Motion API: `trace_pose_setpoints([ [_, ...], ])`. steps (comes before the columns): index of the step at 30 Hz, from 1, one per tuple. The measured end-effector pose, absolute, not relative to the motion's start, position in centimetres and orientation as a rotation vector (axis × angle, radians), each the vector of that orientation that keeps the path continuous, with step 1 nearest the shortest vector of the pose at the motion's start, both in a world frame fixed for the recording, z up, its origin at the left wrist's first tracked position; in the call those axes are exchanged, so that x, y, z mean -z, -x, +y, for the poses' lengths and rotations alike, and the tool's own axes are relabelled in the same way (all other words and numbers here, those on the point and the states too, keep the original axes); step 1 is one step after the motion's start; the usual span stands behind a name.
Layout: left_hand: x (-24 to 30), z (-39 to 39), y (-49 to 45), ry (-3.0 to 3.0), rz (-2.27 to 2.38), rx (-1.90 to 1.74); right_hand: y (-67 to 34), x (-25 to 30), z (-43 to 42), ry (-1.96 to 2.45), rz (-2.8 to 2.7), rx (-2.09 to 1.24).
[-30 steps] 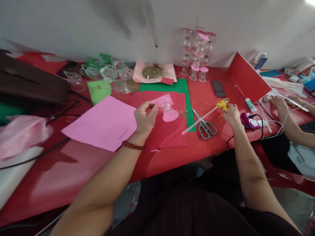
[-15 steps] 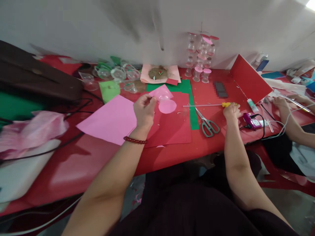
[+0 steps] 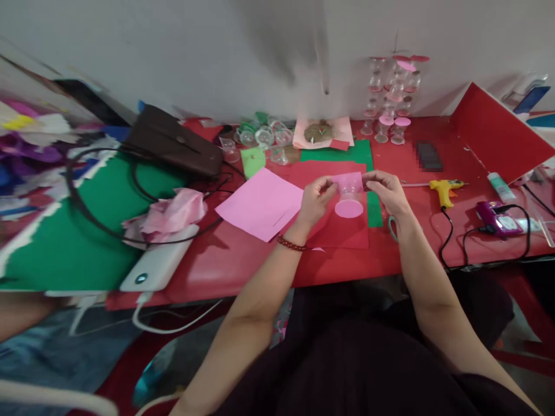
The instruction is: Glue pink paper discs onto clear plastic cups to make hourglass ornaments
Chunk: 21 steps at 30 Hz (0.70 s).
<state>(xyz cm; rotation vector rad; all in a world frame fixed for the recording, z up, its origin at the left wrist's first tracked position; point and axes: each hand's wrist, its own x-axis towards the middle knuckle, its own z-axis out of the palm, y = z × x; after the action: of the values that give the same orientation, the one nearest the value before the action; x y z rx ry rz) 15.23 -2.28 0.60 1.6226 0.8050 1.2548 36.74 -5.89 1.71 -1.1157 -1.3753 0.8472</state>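
A little clear cup (image 3: pixel 349 193) with a pink round end is held just above the red paper (image 3: pixel 342 234), near the middle of the bench (image 3: pixel 217 271). The left hand (image 3: pixel 318 199) fingers pinch one side. The right hand (image 3: pixel 388 192) fingers pinch the other. A yellow glue gun (image 3: pixel 444 188) lies nearer the right edge.

No writing, label, brand or number can be read on anything here; the dark item (image 3: pixel 428 156) on the surface is blurred out.
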Motion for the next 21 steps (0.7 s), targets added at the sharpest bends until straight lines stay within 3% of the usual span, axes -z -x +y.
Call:
trace_pose_setpoints([
  [14,2.8,-1.6,-16.2,-1.263,0.651,-1.291,-34.8,0.2,-6.0,1.145,-1.304,-0.908],
  [21,2.2,-1.6,-15.8,-1.361,0.602,-1.255,-34.6,0.3,-6.5,1.135,-1.42,-0.648],
])
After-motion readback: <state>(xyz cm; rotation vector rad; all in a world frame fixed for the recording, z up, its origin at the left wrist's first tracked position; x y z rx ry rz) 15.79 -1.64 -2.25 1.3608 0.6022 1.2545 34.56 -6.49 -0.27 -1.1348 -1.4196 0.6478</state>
